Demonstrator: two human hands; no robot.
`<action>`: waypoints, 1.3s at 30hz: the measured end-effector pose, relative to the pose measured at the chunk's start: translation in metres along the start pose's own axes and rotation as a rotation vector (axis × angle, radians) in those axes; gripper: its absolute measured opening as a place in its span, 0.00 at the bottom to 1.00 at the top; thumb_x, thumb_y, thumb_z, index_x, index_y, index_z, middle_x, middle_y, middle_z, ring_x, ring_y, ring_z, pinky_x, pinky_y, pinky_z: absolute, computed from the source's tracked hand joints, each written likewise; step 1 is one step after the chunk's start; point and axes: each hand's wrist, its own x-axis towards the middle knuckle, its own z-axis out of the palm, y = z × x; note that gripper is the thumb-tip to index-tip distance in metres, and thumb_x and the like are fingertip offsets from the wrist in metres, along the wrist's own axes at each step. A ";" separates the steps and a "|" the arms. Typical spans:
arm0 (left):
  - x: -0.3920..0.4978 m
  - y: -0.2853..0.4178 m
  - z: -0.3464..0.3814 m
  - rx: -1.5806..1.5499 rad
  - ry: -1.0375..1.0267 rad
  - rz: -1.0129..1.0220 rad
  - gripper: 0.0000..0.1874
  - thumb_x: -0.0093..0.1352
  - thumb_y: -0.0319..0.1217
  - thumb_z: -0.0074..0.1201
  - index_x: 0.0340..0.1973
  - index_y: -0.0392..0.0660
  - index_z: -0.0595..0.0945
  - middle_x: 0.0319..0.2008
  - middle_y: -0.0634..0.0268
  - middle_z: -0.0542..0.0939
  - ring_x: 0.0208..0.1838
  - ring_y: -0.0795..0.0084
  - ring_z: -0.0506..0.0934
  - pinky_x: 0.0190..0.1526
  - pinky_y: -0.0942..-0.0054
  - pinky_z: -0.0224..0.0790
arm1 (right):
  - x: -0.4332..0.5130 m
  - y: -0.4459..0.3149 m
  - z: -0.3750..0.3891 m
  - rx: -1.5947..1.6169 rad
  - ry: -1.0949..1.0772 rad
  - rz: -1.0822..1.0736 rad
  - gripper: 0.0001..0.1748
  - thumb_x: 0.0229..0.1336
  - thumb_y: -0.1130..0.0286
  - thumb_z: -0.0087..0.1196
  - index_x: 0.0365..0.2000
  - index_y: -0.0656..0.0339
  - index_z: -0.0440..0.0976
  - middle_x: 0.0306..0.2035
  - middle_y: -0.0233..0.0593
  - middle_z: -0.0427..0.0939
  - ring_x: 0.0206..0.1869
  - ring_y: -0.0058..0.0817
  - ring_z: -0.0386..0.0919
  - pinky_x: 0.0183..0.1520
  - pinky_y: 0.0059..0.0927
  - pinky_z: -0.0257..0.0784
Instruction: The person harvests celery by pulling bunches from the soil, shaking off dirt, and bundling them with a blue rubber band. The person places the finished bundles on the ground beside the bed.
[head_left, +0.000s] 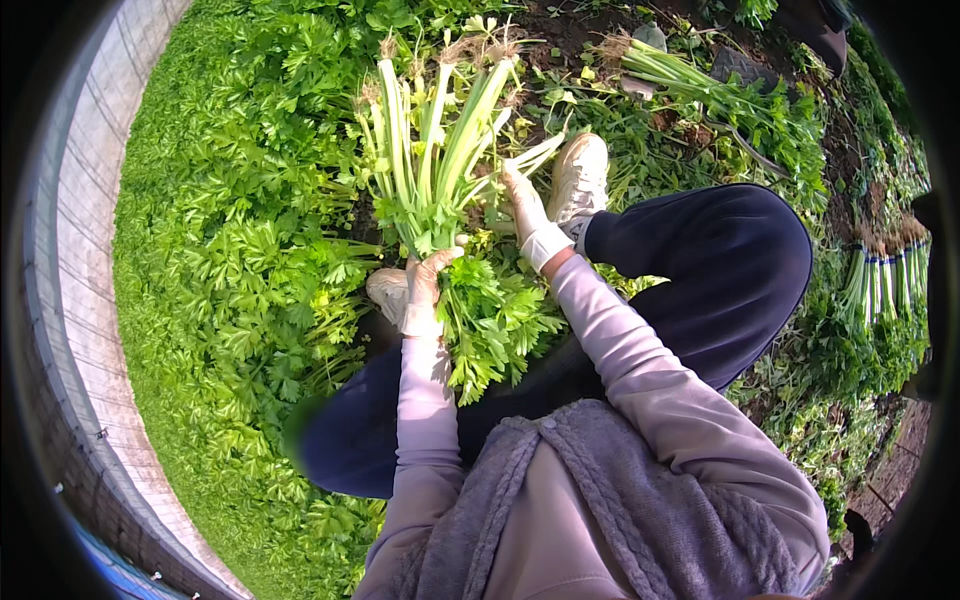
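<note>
My left hand, in a pale thin glove, grips a bunch of celery where the stalks meet the leaves. Its pale stalks fan out away from me, with brown roots at the far end. The leafy tops hang over the near side, between my knees. Just right of the bunch is my right hand, gloved too. A few thin celery stalks stick out past its fingertips and appear pinched there; the fingers' undersides are hidden.
Dense growing celery fills the left, bordered by a pale wall. A loose pile of pulled celery lies at the upper right on leaf-strewn soil. Several tied celery bundles are at the far right. My shoes flank the work spot.
</note>
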 end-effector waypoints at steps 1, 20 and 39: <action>0.006 -0.023 -0.005 0.090 0.118 -0.016 0.16 0.67 0.36 0.54 0.46 0.38 0.80 0.42 0.65 0.81 0.44 0.73 0.78 0.48 0.70 0.72 | 0.005 0.009 -0.018 -0.057 0.059 0.093 0.55 0.52 0.31 0.51 0.68 0.57 0.49 0.68 0.43 0.58 0.64 0.52 0.63 0.61 0.62 0.59; -0.050 0.041 0.038 -0.532 -0.156 -0.141 0.19 0.74 0.41 0.41 0.51 0.40 0.76 0.51 0.54 0.78 0.50 0.58 0.77 0.53 0.59 0.73 | 0.010 0.063 -0.062 -0.569 -0.440 0.683 0.50 0.45 0.19 0.41 0.38 0.59 0.80 0.39 0.43 0.83 0.39 0.33 0.79 0.39 0.39 0.78; -0.155 0.248 -0.021 0.726 -0.015 -0.101 0.39 0.47 0.12 0.62 0.58 0.38 0.73 0.48 0.65 0.80 0.48 0.76 0.77 0.53 0.75 0.69 | 0.017 -0.009 0.080 0.960 -0.071 0.344 0.27 0.60 0.47 0.52 0.51 0.55 0.72 0.53 0.47 0.75 0.55 0.47 0.72 0.60 0.62 0.62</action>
